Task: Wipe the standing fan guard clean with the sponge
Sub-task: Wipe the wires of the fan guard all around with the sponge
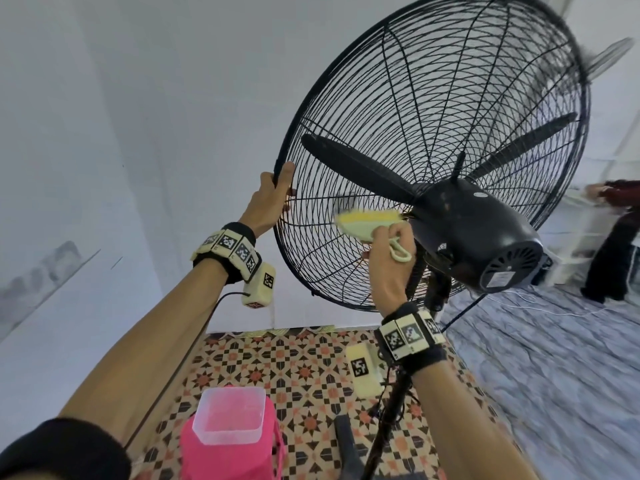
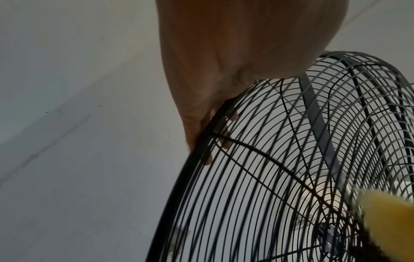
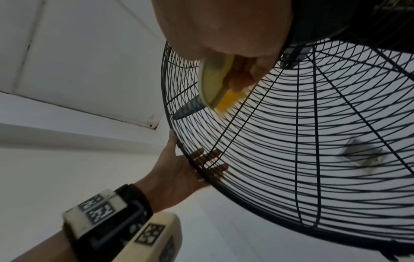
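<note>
Rear guard wipe in progress: rim braced, sponge working near the hub.

The left hand (image 1: 273,199) is gripping the left rim of the fan guard (image 1: 346,98), fingers hooked through the wires. The right hand (image 1: 388,258) is pinching the sponge (image 1: 367,221) by its handle, pressing it against the wires beside the motor housing (image 1: 474,237). The sponge looks soft and light; the thin guard wires likely flex, so bracing belongs at the stiffer rim.

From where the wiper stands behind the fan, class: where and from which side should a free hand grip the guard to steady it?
Grip the outer rim of the guard at its near left edge, coming from the side, as the left hand does: the thick hoop lets fingers curl round it, clear of the sponge.
</note>
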